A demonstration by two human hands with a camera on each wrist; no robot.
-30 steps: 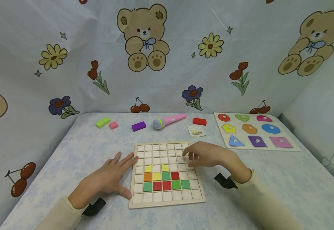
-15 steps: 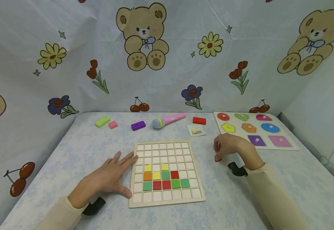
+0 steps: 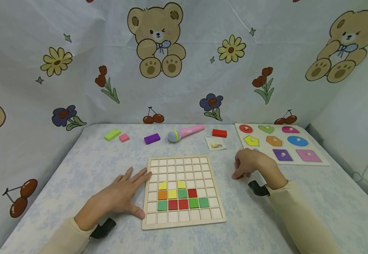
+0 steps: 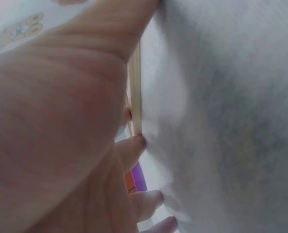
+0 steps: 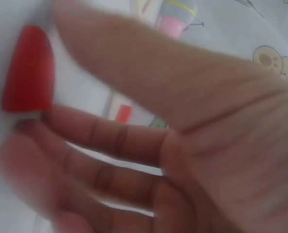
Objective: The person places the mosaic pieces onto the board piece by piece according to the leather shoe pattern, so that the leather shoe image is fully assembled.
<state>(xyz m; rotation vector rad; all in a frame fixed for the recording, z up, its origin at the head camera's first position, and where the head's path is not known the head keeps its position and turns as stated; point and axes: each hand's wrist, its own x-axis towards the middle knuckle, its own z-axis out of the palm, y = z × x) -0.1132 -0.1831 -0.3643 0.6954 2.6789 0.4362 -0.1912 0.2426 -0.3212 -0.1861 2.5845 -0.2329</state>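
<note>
My left hand [image 3: 118, 194] lies with fingers spread at the left edge of a wooden grid board [image 3: 184, 224]. Its fingertips and thumb touch the frame. In the left wrist view the board's edge [image 4: 135, 87] shows beyond the palm. Coloured tiles, red, green, orange and yellow, sit in some squares, among them a yellow tile [image 3: 172, 194]. Right of the board, my right hand [image 3: 250, 162] holds a small red tile [image 5: 29, 70] with one rounded end low at the table, between thumb and fingers. The index fingertip touches its straight edge; the thumb's contact is unclear.
Along the back stand a green block [image 3: 112, 134], a pink block [image 3: 124, 137], a purple block [image 3: 152, 139], a toy microphone [image 3: 185, 133] and a red block [image 3: 219, 133]. A pattern card [image 3: 216, 144] lies in front of the red block. A shape puzzle board [image 3: 285, 143] is at back right.
My right hand has moved right, from over the board's right edge to the red tile on the table, and its fingers have drawn in around it. The left hand and board have stayed put.
</note>
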